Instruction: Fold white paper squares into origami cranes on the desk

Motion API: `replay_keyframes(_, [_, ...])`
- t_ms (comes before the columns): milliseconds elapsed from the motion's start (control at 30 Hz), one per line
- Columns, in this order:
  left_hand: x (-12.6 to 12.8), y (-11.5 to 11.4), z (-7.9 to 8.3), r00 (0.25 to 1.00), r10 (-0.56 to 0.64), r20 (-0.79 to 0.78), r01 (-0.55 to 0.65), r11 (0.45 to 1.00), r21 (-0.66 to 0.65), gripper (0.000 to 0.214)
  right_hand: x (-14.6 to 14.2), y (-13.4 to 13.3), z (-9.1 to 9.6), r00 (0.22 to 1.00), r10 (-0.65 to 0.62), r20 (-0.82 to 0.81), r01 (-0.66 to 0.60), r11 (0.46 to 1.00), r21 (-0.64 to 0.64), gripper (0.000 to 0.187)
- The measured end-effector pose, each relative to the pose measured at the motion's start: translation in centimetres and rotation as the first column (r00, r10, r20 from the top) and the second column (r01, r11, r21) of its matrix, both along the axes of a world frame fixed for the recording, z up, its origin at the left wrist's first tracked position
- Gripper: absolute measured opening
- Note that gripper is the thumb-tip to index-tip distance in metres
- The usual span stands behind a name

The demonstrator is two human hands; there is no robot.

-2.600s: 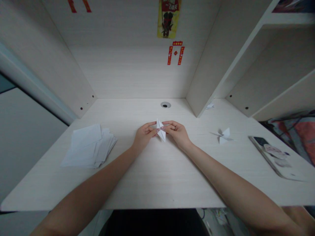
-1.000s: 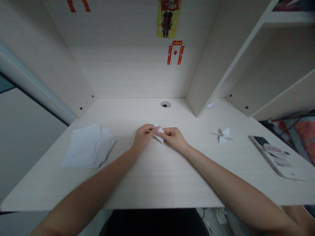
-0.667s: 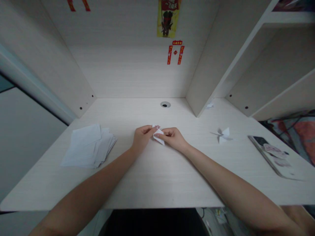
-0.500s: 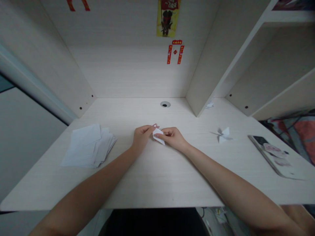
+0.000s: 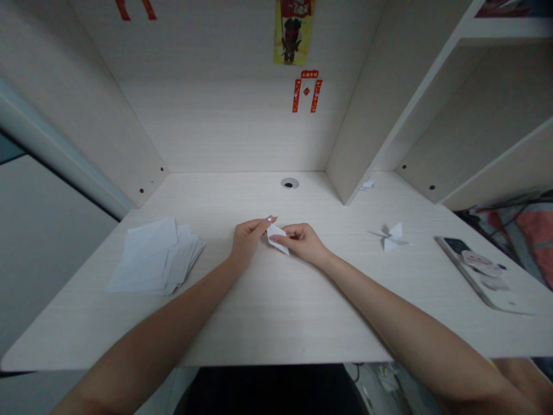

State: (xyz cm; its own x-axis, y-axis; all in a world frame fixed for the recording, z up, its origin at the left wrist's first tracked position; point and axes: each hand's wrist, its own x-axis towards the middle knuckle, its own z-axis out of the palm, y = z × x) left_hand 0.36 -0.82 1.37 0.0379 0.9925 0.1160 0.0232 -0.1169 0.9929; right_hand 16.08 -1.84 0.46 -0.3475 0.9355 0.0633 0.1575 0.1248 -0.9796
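Observation:
Between my hands, just above the middle of the desk, is a small folded piece of white paper (image 5: 276, 231). My left hand (image 5: 250, 239) pinches its upper left end between thumb and fingers. From the other side, my right hand (image 5: 302, 242) grips the paper, thumb on the near face and fingers curled behind. The paper's far side is hidden by my fingers. To the right stands a folded paper crane (image 5: 392, 237) with its wings spread. A stack of white paper sheets (image 5: 151, 259) lies fanned out on the left.
A phone in a pale case (image 5: 484, 276) lies near the right edge of the desk (image 5: 276, 328). Behind my hands is a round cable hole (image 5: 290, 183). An upright divider panel (image 5: 358, 150) stands at the back right, with another bit of folded white paper (image 5: 368, 184) beside it.
My left fingertips have shifted slightly on the paper's upper end. My right hand keeps its grip, and the stack, crane and phone lie as before.

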Motion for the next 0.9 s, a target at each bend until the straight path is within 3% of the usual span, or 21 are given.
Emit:
replay_keyframes(300, [-0.2, 0.4, -0.9, 0.999, 0.021, 0.047, -0.018, 0.998, -0.057, 0.039, 0.0, 0.0, -0.3, 0.999, 0.048, -0.017, -0.048, 0.999, -0.011, 0.040])
replay_keyframes(500, [-0.3, 0.8, -0.8, 0.997, -0.024, 0.069, 0.028, 0.998, -0.057, 0.054, -0.2, 0.0, -0.6, 1.000, -0.005, -0.020, 0.004, 0.999, -0.037, 0.042])
replay_keyframes(700, [0.1, 0.3, -0.4, 0.983, -0.166, -0.073, 0.163, 0.986, -0.041, 0.038, -0.3, 0.6, -1.5, 0.994, -0.067, -0.090, 0.063, 0.997, -0.044, 0.043])
replay_keyframes(900, [0.0, 0.3, -0.7, 0.990, -0.123, -0.068, 0.120, 0.992, -0.040, 0.036, -0.4, 0.4, -1.0, 0.992, -0.064, -0.112, 0.059, 0.997, -0.043, 0.040])
